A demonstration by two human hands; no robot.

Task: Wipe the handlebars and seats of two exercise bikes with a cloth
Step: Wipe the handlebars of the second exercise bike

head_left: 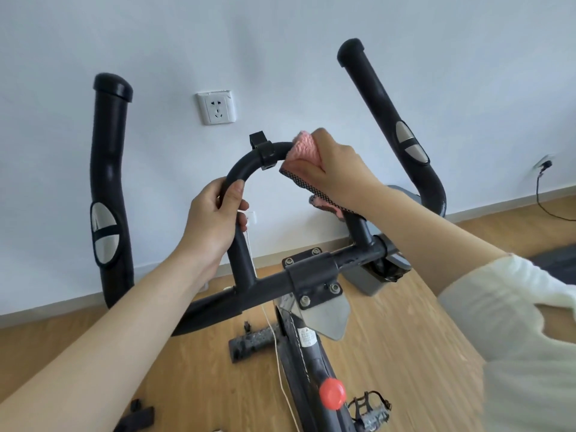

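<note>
While the left hand [215, 218] grips the handlebar [246, 160], the right hand [338, 169] presses the cloth [304, 151] on it

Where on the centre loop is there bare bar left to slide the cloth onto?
Bare: the curve between the left hand and the clamp, and the loop's left leg from that hand down to the crossbar. Crowded: the loop's top right, where clamp, cloth and right hand sit close together.
</note>
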